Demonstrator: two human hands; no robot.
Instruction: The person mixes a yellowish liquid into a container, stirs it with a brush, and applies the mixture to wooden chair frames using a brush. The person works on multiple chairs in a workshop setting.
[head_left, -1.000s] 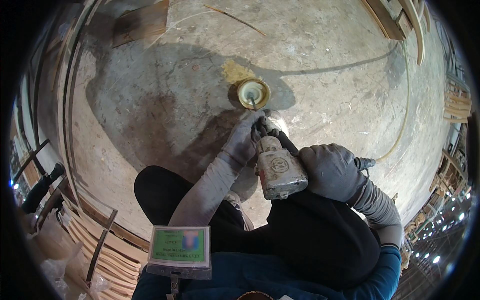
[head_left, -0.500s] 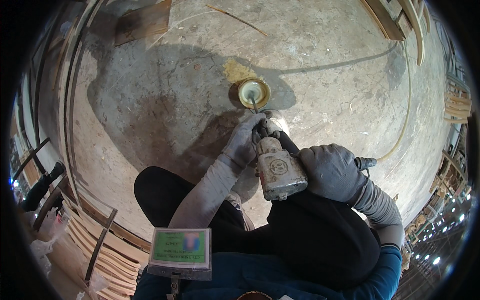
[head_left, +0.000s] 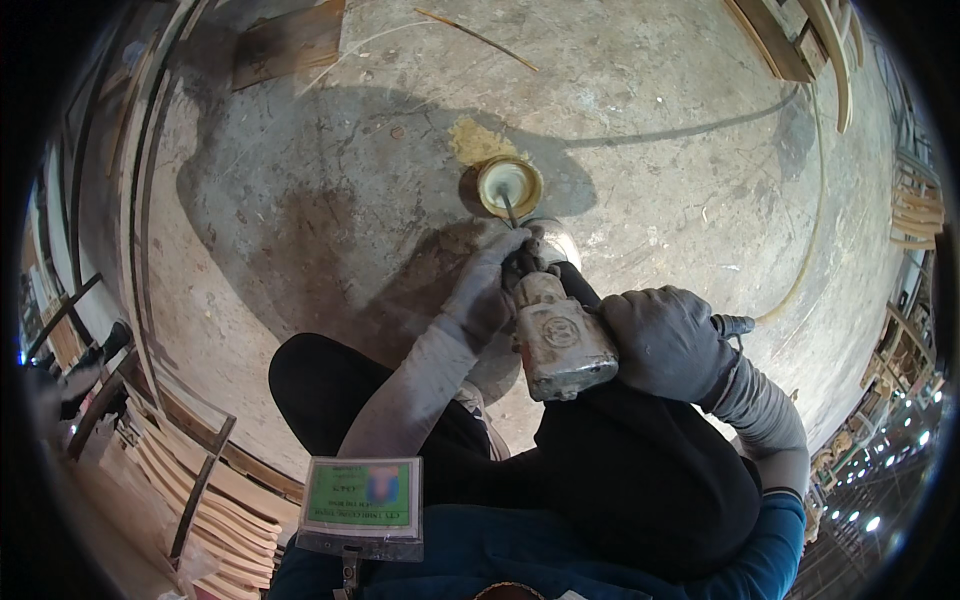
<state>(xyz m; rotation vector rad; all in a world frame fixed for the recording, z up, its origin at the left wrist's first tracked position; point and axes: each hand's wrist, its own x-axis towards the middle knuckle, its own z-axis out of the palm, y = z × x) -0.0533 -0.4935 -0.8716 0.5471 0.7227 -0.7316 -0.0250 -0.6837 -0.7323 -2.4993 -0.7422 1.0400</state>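
A worn, pale, paint-spattered power drill (head_left: 565,350) lies across my lap area, pointing away from me. My right hand (head_left: 665,338), in a grey glove, is closed round its handle on the right side. With the gloved left hand (head_left: 487,287) I grip the drill's front end near the chuck; the fingertips are partly hidden. A thin metal rod (head_left: 508,208) runs from the drill into a small round tub (head_left: 538,190) on the floor. Whitish liquid (head_left: 510,181) shows inside the tub. The rod's lower end is hidden in the liquid.
A yellowish spill (head_left: 473,142) marks the concrete beyond the tub. A cord (head_left: 815,230) curves along the floor at right. Stacked curved wooden pieces (head_left: 205,495) stand at lower left, with a wooden frame (head_left: 775,40) at upper right. Someone's dark-clad leg (head_left: 100,350) shows at far left.
My hands, the drill and the tub keep nearly the same places, with only a slight shift of the view. At far left, the other person's leg has moved a little.
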